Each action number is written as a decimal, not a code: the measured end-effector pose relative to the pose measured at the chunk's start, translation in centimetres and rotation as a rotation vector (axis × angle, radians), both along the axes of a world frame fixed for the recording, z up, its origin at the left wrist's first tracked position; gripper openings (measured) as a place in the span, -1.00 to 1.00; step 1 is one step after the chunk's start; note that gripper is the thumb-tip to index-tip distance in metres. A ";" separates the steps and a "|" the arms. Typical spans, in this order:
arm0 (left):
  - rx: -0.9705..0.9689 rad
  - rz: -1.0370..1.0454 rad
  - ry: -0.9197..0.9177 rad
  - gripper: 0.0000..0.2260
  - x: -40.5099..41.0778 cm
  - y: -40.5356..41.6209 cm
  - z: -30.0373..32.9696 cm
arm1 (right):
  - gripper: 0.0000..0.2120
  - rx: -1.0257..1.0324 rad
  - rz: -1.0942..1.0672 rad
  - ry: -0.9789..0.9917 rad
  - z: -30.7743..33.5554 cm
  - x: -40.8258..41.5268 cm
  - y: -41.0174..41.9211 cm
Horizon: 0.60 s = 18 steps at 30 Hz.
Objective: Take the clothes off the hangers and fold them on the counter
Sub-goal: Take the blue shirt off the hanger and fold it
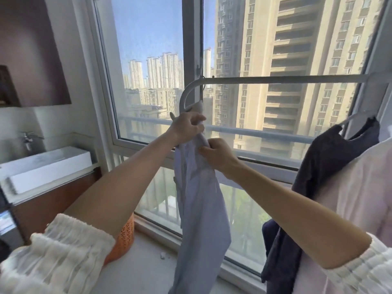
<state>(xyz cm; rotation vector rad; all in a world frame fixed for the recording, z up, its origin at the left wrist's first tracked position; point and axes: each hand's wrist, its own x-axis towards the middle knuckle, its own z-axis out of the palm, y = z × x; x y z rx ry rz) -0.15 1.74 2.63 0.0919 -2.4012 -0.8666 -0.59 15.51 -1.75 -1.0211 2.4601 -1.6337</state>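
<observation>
Sleeves of gathered white fabric sit pushed up both forearms, likely to keep the cuffs clear. Beyond them the right hand point(218, 157) pinches the pale blue garment point(201, 200) near its top, fingers curled into the cloth, while the left hand point(187, 128), a little higher, clenches around the hanger point(192, 108) end and the fabric bunched there; holding both seems meant to slide the shoulder off. The garment droops long between the arms, not yet free. To the right, a dark top point(331, 162) and a pale pink shirt point(356, 198) wait on their own hangers. All hang from the white rail point(286, 79) across the window point(148, 60). Left, a sink point(48, 166) stands on the counter point(135, 268) edge beside an orange basket point(125, 236).
</observation>
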 end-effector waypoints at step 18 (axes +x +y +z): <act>-0.309 -0.179 -0.368 -0.71 17.3 -2.9 -7.3 | -0.86 0.206 0.142 -0.401 -9.2 17.0 -3.1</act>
